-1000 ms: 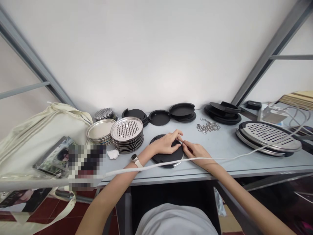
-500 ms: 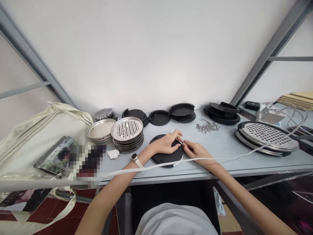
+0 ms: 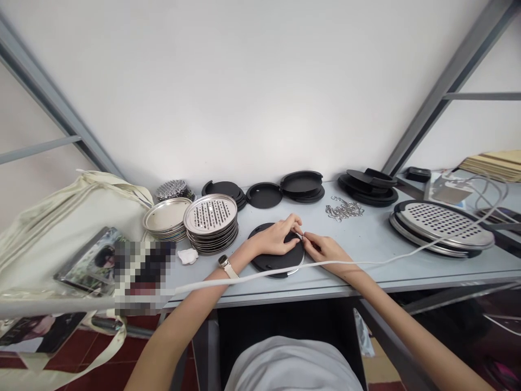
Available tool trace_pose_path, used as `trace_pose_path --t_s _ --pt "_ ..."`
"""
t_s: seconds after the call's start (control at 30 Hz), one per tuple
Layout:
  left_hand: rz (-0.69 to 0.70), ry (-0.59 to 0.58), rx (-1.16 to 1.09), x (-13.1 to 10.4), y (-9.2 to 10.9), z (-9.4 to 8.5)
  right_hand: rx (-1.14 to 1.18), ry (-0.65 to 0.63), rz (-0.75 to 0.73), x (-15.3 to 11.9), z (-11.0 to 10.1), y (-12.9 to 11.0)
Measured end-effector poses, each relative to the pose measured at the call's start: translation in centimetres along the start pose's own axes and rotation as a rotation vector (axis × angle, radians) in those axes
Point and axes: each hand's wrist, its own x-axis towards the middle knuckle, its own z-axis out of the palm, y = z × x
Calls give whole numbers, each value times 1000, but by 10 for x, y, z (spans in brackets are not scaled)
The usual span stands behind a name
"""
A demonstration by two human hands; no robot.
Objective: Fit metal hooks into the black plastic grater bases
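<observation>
Work looks partway done on the round matte-black disc with a silver edge (image 3: 285, 260), flat on the pale grey tabletop (image 3: 374, 260) before us. Our left hand (image 3: 279, 238) lies across it, thumb spread from the fingers; our right hand (image 3: 325, 251) meets it at the disc's right edge, fingertips close together, though we cannot tell what they pinch. At right, the perforated silver-and-black round pieces (image 3: 442, 222) look joined; loose, perforated silver round plates (image 3: 210, 213) seem left. We can read no brands, labels or writing.
</observation>
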Motion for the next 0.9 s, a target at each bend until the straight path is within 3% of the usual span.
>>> trace_pose_path --t_s 0.37,0.9 --pt "-18 -4 20 -1 1 0 -79 27 6 -1 3 -1" --pt "86 -15 416 1 12 -3 -118 8 46 -1 3 -4"
